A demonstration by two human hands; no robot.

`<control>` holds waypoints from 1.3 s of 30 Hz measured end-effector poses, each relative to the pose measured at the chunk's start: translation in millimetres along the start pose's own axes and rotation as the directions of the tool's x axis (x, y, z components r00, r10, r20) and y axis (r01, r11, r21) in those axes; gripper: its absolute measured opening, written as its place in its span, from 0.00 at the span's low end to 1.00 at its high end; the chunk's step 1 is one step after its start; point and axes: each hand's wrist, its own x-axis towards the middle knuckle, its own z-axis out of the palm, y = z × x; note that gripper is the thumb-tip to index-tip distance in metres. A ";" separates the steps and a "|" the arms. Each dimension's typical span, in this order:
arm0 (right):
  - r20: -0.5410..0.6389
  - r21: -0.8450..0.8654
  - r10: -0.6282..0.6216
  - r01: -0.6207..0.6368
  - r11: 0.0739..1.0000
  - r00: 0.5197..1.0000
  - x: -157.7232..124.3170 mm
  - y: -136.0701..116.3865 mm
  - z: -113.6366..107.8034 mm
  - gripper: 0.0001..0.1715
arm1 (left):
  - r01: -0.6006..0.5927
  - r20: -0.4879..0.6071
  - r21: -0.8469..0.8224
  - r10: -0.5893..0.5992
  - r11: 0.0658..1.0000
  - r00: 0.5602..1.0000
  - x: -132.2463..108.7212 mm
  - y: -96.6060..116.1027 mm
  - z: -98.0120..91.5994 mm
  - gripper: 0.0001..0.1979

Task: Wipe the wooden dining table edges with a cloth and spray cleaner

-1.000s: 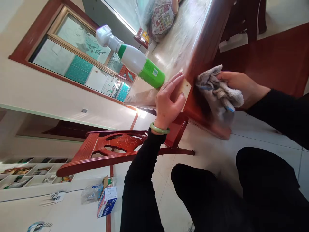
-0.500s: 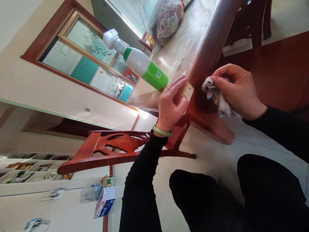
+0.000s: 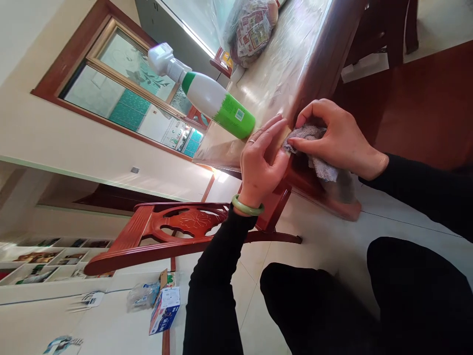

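Grey, fluffy-looking cloth (image 3: 323,168) sat bunched in my right hand (image 3: 343,140), pinched between thumb and fingers, at the corner of the red-brown table (image 3: 320,86). I judged it light, limp and hard to damage, best held by a gathered fold. My left hand (image 3: 260,166) lay over a pale piece (image 3: 283,136) there; whether it gripped, I couldn't tell. I counted one cloth, one pale piece, one spray bottle (image 3: 218,102) on the table and one green bangle (image 3: 247,206).
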 end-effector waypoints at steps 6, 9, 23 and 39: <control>0.061 -0.024 0.009 -0.008 1.000 0.998 13.9 -2.3 -9.7 0.17 | 0.003 -0.010 -0.002 -0.003 1.000 1.000 -3.2 2.3 3.0 0.37; 0.097 -0.040 0.057 -0.053 0.998 0.994 17.6 -6.3 -12.5 0.20 | -0.024 -0.021 0.033 0.025 0.999 0.999 -5.0 3.7 4.9 0.38; 0.033 0.119 0.061 -0.065 0.991 0.998 11.8 -1.9 -4.9 0.20 | -0.017 -0.019 0.038 0.018 0.999 1.000 -1.1 5.4 3.2 0.34; 0.004 -0.061 0.096 -0.096 0.994 0.995 22.3 -9.9 -0.9 0.21 | 0.032 0.053 0.000 -0.032 1.000 0.998 -6.1 9.1 0.8 0.37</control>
